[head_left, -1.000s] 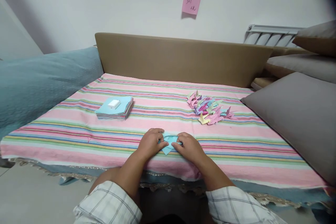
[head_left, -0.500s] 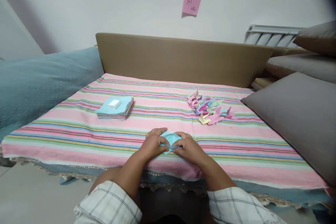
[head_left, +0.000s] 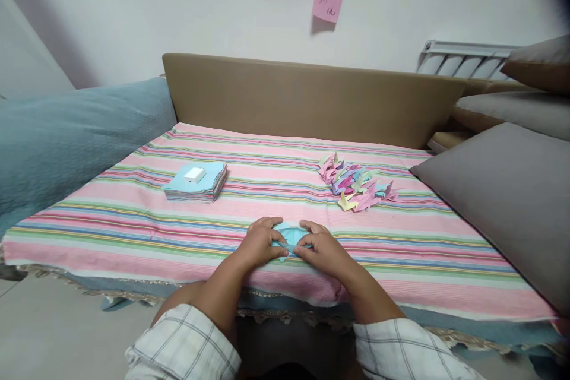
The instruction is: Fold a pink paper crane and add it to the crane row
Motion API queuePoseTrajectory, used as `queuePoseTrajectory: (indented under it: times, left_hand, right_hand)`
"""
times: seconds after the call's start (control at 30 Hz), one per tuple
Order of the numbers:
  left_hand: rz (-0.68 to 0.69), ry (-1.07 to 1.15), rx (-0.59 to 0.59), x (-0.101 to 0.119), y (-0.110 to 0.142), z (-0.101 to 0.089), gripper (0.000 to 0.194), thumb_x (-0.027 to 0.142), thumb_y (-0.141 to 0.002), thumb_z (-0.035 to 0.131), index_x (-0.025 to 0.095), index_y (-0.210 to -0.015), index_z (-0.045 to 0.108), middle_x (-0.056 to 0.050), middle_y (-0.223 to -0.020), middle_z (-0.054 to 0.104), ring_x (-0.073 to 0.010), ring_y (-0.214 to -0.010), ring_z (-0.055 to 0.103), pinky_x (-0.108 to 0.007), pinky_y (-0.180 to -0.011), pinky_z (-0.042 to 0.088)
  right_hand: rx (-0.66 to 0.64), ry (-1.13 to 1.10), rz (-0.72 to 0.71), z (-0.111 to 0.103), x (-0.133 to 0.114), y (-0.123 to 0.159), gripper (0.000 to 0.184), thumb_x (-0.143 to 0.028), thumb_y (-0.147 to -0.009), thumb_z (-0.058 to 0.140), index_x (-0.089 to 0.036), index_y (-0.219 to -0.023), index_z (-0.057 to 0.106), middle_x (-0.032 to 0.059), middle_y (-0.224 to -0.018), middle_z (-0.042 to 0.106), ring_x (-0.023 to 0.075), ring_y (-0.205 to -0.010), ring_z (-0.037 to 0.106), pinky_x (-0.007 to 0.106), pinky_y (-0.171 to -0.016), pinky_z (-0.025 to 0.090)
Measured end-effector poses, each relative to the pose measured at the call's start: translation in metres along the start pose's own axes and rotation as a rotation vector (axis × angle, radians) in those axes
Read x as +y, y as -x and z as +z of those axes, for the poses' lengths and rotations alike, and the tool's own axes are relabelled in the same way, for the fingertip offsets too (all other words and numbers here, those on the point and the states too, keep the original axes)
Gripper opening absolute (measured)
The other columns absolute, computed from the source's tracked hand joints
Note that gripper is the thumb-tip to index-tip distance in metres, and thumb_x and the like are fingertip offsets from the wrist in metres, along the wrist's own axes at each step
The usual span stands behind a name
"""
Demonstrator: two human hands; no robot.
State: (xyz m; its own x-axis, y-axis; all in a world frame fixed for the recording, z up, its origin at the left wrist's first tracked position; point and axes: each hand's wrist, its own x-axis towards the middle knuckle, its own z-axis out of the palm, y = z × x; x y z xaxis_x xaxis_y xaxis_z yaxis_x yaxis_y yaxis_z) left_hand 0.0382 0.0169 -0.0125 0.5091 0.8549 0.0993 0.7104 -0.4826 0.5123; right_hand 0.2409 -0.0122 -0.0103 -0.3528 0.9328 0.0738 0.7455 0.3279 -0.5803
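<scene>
as the folded light-blue origami paper stretches side to side over the striped cloth, the left hand and right hand pinch its opposite ends between their fingers, neither nearer.

From here the folded piece, stack and cranes look like matt paper, the cover woven cloth, the cushion smooth matt fabric, the backrest smooth and leather-like.

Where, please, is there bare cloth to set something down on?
Striped cloth is bare between the paper stack and the folded-paper pile, and between that stack and the blue armrest. Crowded: the pile, and where the left hand and right hand hold blue paper.
</scene>
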Motion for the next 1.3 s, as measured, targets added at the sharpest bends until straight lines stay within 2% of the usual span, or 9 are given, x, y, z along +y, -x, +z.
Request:
queuePoseTrajectory:
  times: [0.17,0.33,0.63,0.97,1.1,1.2,1.3]
  left_hand:
    - [-0.034,0.114,0.108,0.001,-0.001,0.000,0.014,0.034,-0.072,0.068,0.021,-0.073,0.071,-0.008,-0.122,0.058,-0.0245,-0.114,0.051,-0.038,-0.097,0.038]
    - [-0.083,0.112,0.168,0.005,-0.001,0.000,0.013,0.030,-0.068,0.071,0.019,-0.063,0.067,-0.009,-0.116,0.062,-0.0245,-0.110,0.054,-0.037,-0.094,0.041]
    - [-0.040,-0.010,0.165,-0.002,-0.003,0.006,0.017,0.034,-0.065,0.074,0.019,-0.062,0.068,-0.009,-0.113,0.063,-0.0250,-0.106,0.056,-0.036,-0.090,0.043]
    - [-0.001,-0.129,0.139,-0.005,-0.007,0.002,0.020,0.040,-0.065,0.074,0.021,-0.065,0.069,-0.005,-0.111,0.065,-0.0244,-0.102,0.057,-0.037,-0.091,0.042]
    - [-0.008,-0.127,0.205,-0.004,-0.003,0.003,0.031,0.042,-0.066,0.073,0.020,-0.088,0.068,-0.007,-0.109,0.065,-0.0254,-0.103,0.056,-0.037,-0.091,0.041]
    - [-0.028,-0.085,0.220,-0.003,0.000,0.003,0.040,0.042,-0.067,0.072,0.021,-0.100,0.064,-0.007,-0.105,0.066,-0.0252,-0.101,0.057,-0.036,-0.090,0.042]
    - [-0.029,-0.048,0.196,-0.005,0.000,0.003,0.043,0.041,-0.066,0.073,0.020,-0.102,0.064,-0.007,-0.107,0.066,-0.0253,-0.101,0.057,-0.036,-0.090,0.042]
  right_hand:
    - [0.016,0.046,0.008,0.003,-0.001,-0.002,0.024,-0.032,-0.084,0.053,-0.018,-0.076,0.071,0.0129,-0.130,0.049,0.0245,-0.121,0.043,0.038,-0.100,0.033]
    - [0.081,0.076,0.054,0.008,-0.003,-0.004,0.023,-0.034,-0.083,0.054,-0.018,-0.076,0.069,0.0114,-0.125,0.053,0.0240,-0.116,0.046,0.037,-0.097,0.036]
    - [0.117,0.141,0.076,0.011,-0.008,-0.005,0.012,-0.028,-0.077,0.062,-0.018,-0.074,0.068,0.0107,-0.120,0.055,0.0244,-0.112,0.047,0.036,-0.094,0.038]
    - [0.099,0.186,0.070,0.012,-0.008,-0.005,0.016,-0.032,-0.080,0.059,-0.018,-0.081,0.067,0.0098,-0.118,0.056,0.0241,-0.107,0.050,0.036,-0.093,0.038]
    - [0.153,0.066,0.031,0.009,-0.008,-0.003,0.014,-0.032,-0.078,0.060,-0.020,-0.083,0.064,0.0082,-0.110,0.059,0.0229,-0.105,0.052,0.036,-0.091,0.040]
    - [0.242,-0.139,0.005,0.005,-0.005,0.000,0.026,-0.037,-0.082,0.053,-0.020,-0.101,0.059,0.0083,-0.110,0.060,0.0213,-0.104,0.054,0.034,-0.089,0.042]
    - [0.370,-0.449,0.109,0.005,0.004,0.001,0.036,-0.039,-0.089,0.035,-0.020,-0.118,0.046,0.0080,-0.107,0.063,0.0180,-0.094,0.059,0.032,-0.082,0.047]
